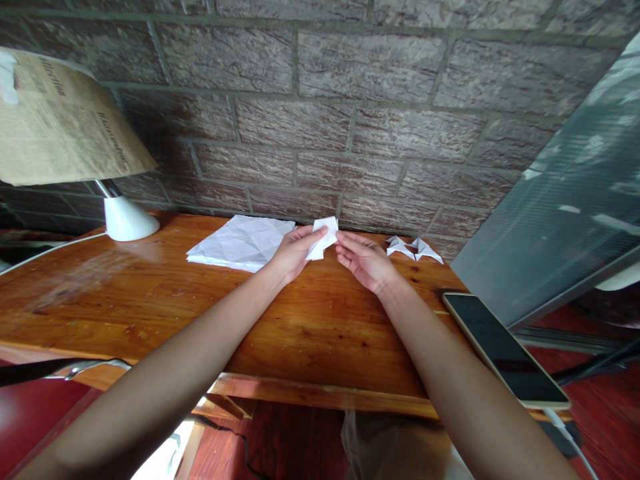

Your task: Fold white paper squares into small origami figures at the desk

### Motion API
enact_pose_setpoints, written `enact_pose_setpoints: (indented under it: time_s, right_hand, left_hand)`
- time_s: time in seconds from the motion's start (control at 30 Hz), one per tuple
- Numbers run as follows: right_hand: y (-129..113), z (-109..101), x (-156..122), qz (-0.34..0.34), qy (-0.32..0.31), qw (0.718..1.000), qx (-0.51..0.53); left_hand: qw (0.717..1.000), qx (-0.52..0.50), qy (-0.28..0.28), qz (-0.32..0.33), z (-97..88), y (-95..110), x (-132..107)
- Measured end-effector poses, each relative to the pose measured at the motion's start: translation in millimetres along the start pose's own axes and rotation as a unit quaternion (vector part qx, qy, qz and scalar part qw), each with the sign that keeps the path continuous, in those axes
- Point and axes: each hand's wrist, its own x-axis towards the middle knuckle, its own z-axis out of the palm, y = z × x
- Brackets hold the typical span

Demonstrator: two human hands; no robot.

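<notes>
My left hand [293, 253] pinches a small folded piece of white paper [323, 238] above the wooden table [150, 300], near the brick wall. My right hand [364, 259] is close beside it, palm up with fingers loosely curled, its fingertips touching the paper's right edge. A larger creased white sheet [240, 242] lies flat just left of my left hand. Two small folded white paper shapes [414, 249] rest on the table right of my right hand.
A lamp with a white base [126, 219] and a printed paper shade [60, 123] stands at the back left. A dark-screened phone [503, 347] lies at the table's right front edge. A slanted glass panel [565, 200] rises at the right.
</notes>
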Motion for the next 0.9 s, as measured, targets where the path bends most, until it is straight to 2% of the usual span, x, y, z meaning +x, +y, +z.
enact_pose_setpoints:
  time_s: [0.07,0.2,0.5,0.73,0.9]
  right_hand:
    - [0.0,1.7,-0.2,-0.027,0.008,0.999,-0.015]
    - [0.9,2.2,0.5,-0.014,0.004,1.0,-0.016]
    - [5.7,1.7,1.9,-0.079,0.018,0.996,-0.031]
    - [3.2,6.9,-2.0,-0.187,-0.008,0.974,-0.126]
    - [3.8,5.6,-0.6,-0.178,0.002,0.973,-0.148]
  left_hand:
    - [1.0,-0.013,0.002,-0.005,0.0,0.3,0.7]
    - [1.0,-0.017,0.009,-0.013,0.1,-1.1,1.6]
    - [0.997,0.061,0.022,0.038,-0.6,-2.1,-0.5]
    - [0.999,0.036,0.013,0.027,-1.5,-2.4,0.2]
    - [0.999,0.022,0.006,0.043,-2.0,-3.8,1.7]
